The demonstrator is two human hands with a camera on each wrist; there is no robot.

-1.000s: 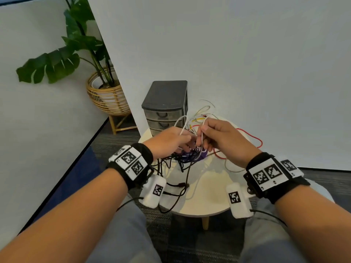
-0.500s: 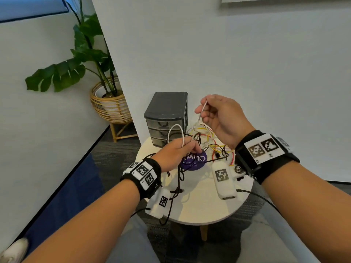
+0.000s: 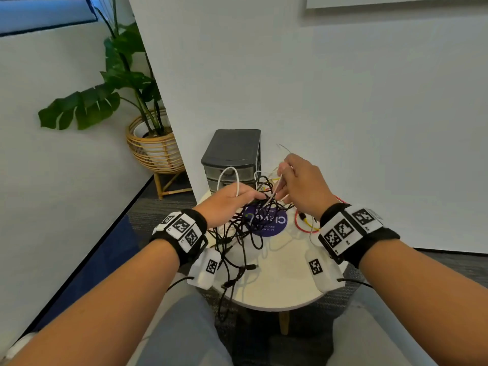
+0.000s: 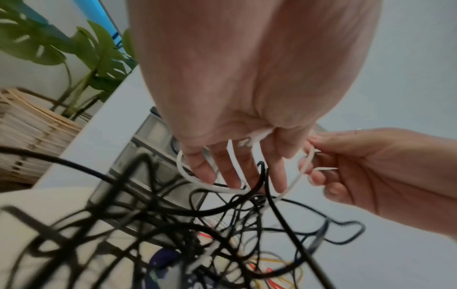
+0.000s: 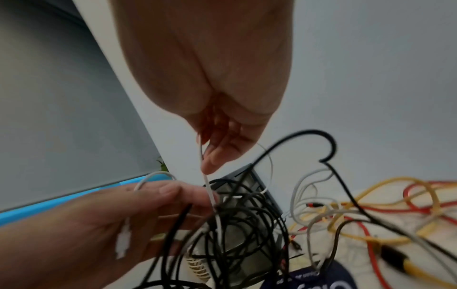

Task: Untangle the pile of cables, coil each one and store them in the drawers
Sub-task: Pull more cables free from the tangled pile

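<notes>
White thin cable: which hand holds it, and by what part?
Both: left hand grips the white thin cable near its plug; right hand pinches the strand.

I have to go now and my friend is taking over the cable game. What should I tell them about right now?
Left hand: holds loops of the white cable, its plug against the palm.
Right hand: pinches the same white cable higher up, lifting it out of the pile.
The black cables lie tangled on the round table; the red and yellow cables lie at the right.
The drawer unit stands at the back, drawers closed.
Done: white cable partly coiled.
Left: free it, finish the coil, then do the rest and store all.
</notes>
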